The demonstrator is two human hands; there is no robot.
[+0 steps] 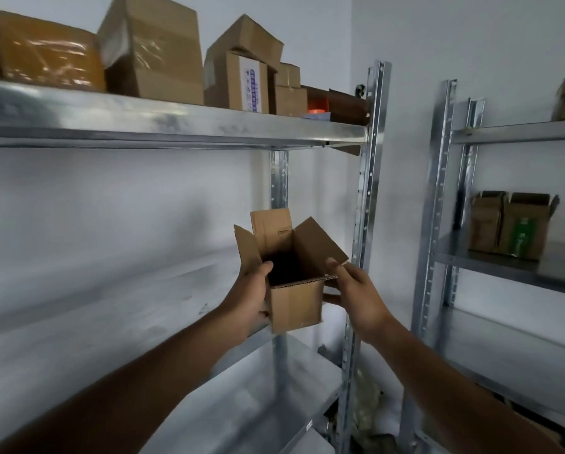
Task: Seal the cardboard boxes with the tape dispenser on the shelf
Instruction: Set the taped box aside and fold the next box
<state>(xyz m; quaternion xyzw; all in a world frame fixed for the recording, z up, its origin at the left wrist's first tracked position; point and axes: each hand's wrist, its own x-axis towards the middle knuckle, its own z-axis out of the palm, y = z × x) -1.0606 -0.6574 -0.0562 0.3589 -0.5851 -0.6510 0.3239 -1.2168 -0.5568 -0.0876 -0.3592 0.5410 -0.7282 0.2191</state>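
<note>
head view: both hands are holding one small box [296,299] in the air, in front of the middle shelf [111,306].
left hand [250,298]: is gripping the small box by its left wall, thumb hooking over the rim.
right hand [356,298]: is gripping the right side of the small box, thumb pressing on the right flap, fingers reaching underneath.
flaps: are standing open at the back and both sides of the small box; no tape is showing on it.
tape dispenser: an orange-red object [319,108] is lying on the top shelf [176,126], well above the small box and slightly to its right; being blurred, it is only probably the dispenser.
risk, dropping: reaching up for the tape is likely leaving one hand on a light, open box, which could be tipping or slipping free.
risk, poor seal: flaps springing up while tape is going on could be leaving gaps or wrinkles.
risk, knocking: stacked boxes [238,83] above the small box are sitting just beside the orange-red object and could be getting nudged off the edge.
</note>
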